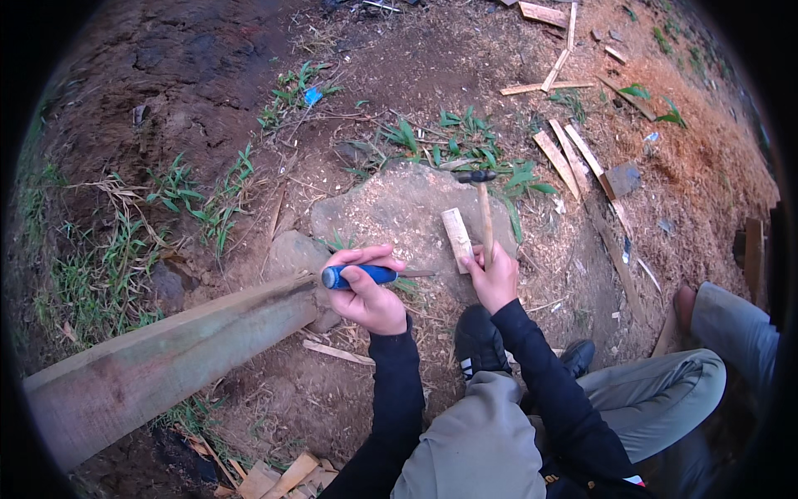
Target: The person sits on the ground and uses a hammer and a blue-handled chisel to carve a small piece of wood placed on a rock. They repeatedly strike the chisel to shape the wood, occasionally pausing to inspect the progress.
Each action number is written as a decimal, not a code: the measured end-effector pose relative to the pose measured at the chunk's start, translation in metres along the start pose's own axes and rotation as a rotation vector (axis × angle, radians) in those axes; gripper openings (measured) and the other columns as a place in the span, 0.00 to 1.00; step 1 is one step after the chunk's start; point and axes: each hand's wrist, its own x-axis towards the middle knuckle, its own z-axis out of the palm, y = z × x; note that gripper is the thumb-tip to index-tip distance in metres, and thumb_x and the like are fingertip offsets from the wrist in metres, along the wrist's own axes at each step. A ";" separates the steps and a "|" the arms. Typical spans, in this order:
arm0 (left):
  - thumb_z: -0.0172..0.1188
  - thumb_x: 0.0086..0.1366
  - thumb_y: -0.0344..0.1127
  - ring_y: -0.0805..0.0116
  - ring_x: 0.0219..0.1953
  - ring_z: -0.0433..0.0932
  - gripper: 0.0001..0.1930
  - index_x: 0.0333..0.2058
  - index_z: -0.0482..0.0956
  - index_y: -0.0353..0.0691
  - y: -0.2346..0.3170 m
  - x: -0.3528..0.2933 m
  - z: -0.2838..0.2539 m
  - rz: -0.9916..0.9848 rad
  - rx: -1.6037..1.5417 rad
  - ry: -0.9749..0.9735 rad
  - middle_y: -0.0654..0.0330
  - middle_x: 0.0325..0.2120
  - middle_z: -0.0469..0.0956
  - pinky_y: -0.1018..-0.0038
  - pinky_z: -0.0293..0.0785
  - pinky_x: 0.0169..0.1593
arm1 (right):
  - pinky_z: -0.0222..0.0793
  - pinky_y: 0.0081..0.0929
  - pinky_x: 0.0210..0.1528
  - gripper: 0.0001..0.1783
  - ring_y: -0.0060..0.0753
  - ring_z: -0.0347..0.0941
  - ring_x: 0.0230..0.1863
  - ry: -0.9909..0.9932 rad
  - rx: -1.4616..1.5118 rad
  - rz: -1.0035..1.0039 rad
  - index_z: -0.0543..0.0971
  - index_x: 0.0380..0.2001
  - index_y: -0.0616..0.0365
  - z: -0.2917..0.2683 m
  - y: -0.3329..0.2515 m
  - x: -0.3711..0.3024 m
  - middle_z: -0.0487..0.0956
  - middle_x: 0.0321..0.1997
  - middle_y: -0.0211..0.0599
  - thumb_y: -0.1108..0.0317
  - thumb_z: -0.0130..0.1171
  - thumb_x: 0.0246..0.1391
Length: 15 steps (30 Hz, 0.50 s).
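The left hand (pixel 371 301) grips a blue-handled chisel (pixel 359 276), its blade pointing right. The right hand (pixel 497 284) clasps both a small pale wood block (pixel 455 233) and, just right of it, a hammer (pixel 485 216), head at the far end. Beyond lies a flat stone (pixel 374 208); a thick beam (pixel 179 358) slants in from the near left.

The bare right hand (pixel 496 281) conceals the handle end of the dark-headed, wooden-handled hammer (pixel 485 212) and part of one edge of the pale rectangular wooden block (pixel 455 233). The bare left hand (pixel 378 308) partly covers the blue-handled metal tool (pixel 381 274). The left rim truncates the long squared timber beam (pixel 183 358).
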 end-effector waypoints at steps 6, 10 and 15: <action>0.45 0.71 0.39 0.78 0.12 0.57 0.08 0.33 0.64 0.44 0.003 0.010 0.022 -0.148 -0.379 0.130 0.67 0.15 0.58 0.79 0.57 0.19 | 0.71 0.34 0.29 0.18 0.42 0.77 0.24 -0.061 0.054 -0.004 0.72 0.29 0.64 0.009 -0.001 0.003 0.76 0.23 0.42 0.71 0.74 0.42; 0.46 0.68 0.34 0.80 0.12 0.55 0.10 0.25 0.59 0.45 -0.018 0.021 0.017 -0.237 -0.427 0.009 0.69 0.12 0.55 0.79 0.52 0.15 | 0.71 0.33 0.29 0.19 0.39 0.77 0.24 -0.059 -0.004 -0.119 0.73 0.30 0.63 0.011 0.001 0.007 0.76 0.23 0.41 0.72 0.74 0.41; 0.47 0.67 0.34 0.79 0.10 0.53 0.15 0.20 0.57 0.46 -0.016 0.017 0.023 -0.257 -0.449 0.107 0.70 0.09 0.53 0.79 0.50 0.15 | 0.73 0.30 0.29 0.19 0.34 0.76 0.23 -0.079 0.123 -0.042 0.73 0.32 0.63 0.015 0.004 0.008 0.75 0.22 0.38 0.72 0.74 0.41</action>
